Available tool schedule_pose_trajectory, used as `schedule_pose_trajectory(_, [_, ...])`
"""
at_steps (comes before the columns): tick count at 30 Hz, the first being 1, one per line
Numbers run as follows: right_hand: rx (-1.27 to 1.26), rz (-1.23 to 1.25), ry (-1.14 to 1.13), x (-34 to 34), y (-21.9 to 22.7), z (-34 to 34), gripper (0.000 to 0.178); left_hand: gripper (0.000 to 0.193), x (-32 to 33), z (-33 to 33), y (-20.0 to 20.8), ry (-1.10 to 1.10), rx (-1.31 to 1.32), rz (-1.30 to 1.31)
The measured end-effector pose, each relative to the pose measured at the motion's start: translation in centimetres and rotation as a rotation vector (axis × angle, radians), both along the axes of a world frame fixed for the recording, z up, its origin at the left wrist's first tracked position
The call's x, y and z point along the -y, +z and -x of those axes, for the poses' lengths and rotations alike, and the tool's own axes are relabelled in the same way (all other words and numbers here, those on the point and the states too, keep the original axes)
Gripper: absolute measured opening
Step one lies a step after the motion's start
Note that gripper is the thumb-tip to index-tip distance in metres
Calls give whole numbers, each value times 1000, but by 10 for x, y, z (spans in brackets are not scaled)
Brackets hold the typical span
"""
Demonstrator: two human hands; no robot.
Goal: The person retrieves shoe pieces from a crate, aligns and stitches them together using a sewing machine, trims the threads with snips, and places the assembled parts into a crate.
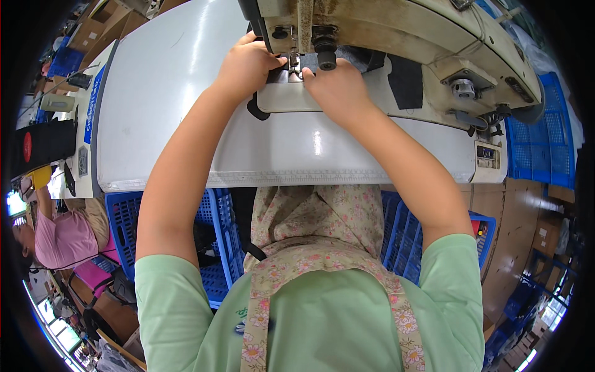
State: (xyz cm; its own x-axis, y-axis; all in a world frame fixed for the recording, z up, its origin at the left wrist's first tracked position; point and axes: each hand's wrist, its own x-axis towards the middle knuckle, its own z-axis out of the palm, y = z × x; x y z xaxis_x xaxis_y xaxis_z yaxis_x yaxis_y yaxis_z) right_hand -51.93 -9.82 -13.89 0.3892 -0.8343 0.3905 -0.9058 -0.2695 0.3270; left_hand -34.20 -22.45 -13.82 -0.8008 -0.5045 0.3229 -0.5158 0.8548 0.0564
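Note:
A sewing machine [396,28] stands on the white table, its needle and presser foot [295,65] over dark grey cloth [356,57]. My left hand [245,69] is left of the foot, thumb pointing in toward it and pressed to the cloth's near edge. Behind the machine head some of its fingers are hidden. To the right of the foot, my right hand [339,90] holds the cloth, with the thumb side close to the needle and the other fingers partly hidden by a black knob [326,54]. Another dark cloth piece [405,84] lies on the machine bed.
The white tabletop [155,118] has a ruler strip [279,177] along its near edge. Blue plastic crates [220,235] stand below it on both sides of my lap, and another blue crate [542,133] is at the right. A person in pink [65,239] sits at far left.

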Motion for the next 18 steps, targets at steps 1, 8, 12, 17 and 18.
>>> schedule_pose_trajectory(1, [1, 2, -2, 1, 0, 0, 12, 19, 1, 1, 1, 3, -6, -6])
schedule_pose_trajectory(8, [51, -43, 14, 5, -2, 0, 4, 17, 5, 1, 1, 9, -15, -34])
schedule_pose_trajectory(12, [50, -74, 36, 4, -4, 0, 4, 16, 4, 0, -3, -39, -65, 1])
schedule_pose_trajectory(17, [73, -60, 22, 3, -6, -2, 5, 16, 3, 0, -3, -72, -113, 33])
schedule_pose_trajectory(18, [74, -58, 15, 3, -6, -2, 5, 15, 1, 0, -2, -58, -112, 29])
